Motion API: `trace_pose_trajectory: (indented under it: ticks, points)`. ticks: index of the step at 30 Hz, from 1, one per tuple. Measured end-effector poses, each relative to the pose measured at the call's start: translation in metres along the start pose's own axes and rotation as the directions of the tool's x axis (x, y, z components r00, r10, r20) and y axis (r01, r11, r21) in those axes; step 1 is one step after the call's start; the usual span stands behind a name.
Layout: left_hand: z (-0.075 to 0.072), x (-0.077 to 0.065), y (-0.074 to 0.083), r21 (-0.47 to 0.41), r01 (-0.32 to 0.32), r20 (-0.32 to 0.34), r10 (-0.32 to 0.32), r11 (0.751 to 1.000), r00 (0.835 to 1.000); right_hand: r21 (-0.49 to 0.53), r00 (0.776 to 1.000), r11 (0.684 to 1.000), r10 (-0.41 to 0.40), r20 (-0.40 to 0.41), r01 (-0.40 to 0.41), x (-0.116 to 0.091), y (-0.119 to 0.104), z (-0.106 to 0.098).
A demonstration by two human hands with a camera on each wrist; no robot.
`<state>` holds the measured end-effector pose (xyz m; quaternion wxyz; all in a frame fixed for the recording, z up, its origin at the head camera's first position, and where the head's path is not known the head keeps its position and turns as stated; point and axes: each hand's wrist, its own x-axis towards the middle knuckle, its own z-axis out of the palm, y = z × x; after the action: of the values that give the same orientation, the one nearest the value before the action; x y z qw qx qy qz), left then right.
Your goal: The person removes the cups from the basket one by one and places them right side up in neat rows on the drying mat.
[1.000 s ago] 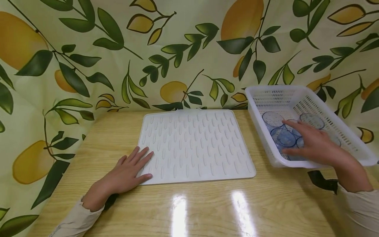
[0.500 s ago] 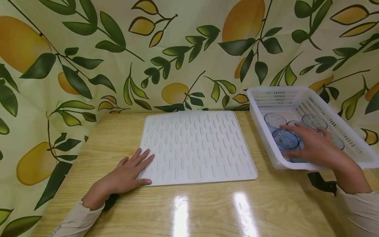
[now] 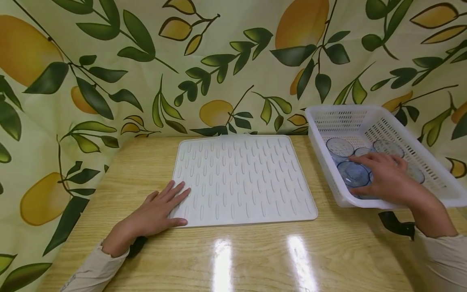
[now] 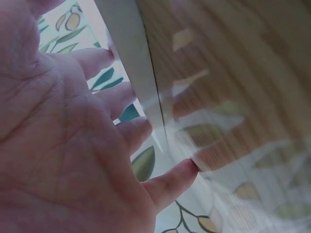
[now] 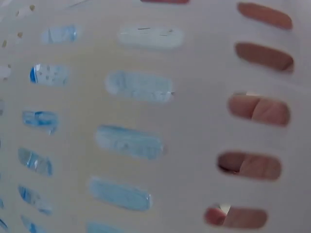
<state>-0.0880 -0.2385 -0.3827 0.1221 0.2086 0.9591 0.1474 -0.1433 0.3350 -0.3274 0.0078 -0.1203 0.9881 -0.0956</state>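
My left hand [image 3: 178, 205] lies flat on the near left corner of a white ribbed mat [image 3: 240, 178], fingers straight; the left wrist view shows the hand [image 4: 146, 131] against the mat's edge [image 4: 131, 58]. My right hand [image 3: 365, 175] reaches into a white slotted basket [image 3: 321, 162] at the right. Its thumb and forefinger sit on either side of a blue glass [image 3: 349, 173]. More clear and bluish glasses [image 3: 337, 146] stand around it, some hidden under my palm. In the right wrist view, my fingers [image 5: 257, 109] and blue glass [image 5: 129, 141] show through the basket wall [image 5: 194, 97].
The wooden table [image 3: 255, 259] is glossy, with bare wood in front of the mat. A cloth printed with leaves and lemons [image 3: 219, 61] hangs close behind and to both sides. The basket juts past the table's right edge.
My right hand's forefinger and thumb have drawn in closer around the blue glass. The left hand has stayed on the mat.
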Motion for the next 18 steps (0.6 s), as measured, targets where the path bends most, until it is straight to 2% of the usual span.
trace_pose_trajectory:
  ticks: [5, 9, 13, 18]
  points:
    - [0.000, 0.000, 0.000, -0.007, 0.012, 0.003, -0.011, 1.000, 1.000, 0.031, 0.999, 0.999, 0.018, -0.044, -0.016, -0.001, -0.001, -0.001]
    - [0.000, 0.001, 0.000, -0.014, 0.012, -0.004, -0.012, 1.000, 1.000, 0.129, 0.996, 0.991, 0.045, -0.079, -0.035, -0.004, 0.000, -0.007]
    - [0.001, 0.002, 0.000, -0.006, 0.015, -0.013, -0.015, 1.000, 1.000, 0.259, 0.997, 0.965, 0.062, -0.046, -0.048, -0.006, 0.000, -0.012]
    - [0.001, 0.002, 0.001, 0.001, 0.009, -0.028, -0.009, 1.000, 1.000, 0.360, 0.998, 0.933, 0.042, -0.041, -0.025, -0.007, 0.001, -0.013]
